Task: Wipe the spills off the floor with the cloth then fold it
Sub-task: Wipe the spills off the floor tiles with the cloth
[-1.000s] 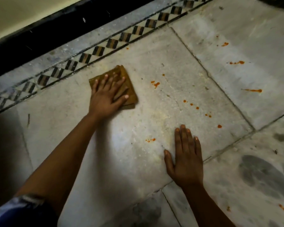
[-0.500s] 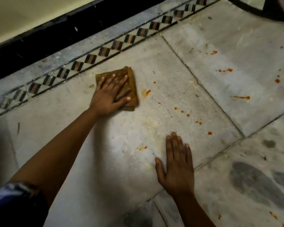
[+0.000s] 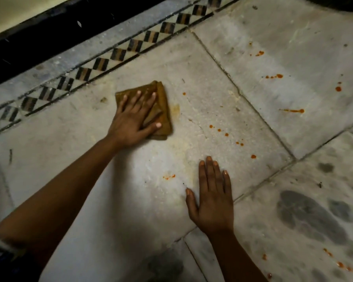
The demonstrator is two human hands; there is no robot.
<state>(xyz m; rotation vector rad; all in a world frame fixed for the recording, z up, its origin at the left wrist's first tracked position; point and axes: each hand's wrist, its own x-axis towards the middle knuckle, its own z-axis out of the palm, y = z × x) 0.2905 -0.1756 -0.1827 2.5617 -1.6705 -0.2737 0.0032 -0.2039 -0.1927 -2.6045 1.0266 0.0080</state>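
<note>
Left hand (image 3: 134,121), fingers flat, presses folded cloth (image 3: 161,110) onto floor (image 3: 90,190); right hand (image 3: 213,200) flat beside. Faint smear by cloth; many red spills (image 3: 225,134) remain. Wiping early; final fold pending.

you are looking at a folded mustard-brown cloth (image 3: 161,110), its colour sitting darker in the creases. the pale grey-white marble floor (image 3: 192,64) is showing scattered orange-red spill drops (image 3: 225,134), and a faint yellowish smear (image 3: 176,108) is lying just beside the cloth. a border strip of black, brown and pale diamond checks (image 3: 118,54) is running along the far edge, with a solid black skirting band (image 3: 39,37) beyond it. the nearer marble slab (image 3: 306,212) is carrying dark grey blotches on a whitish ground.
</note>
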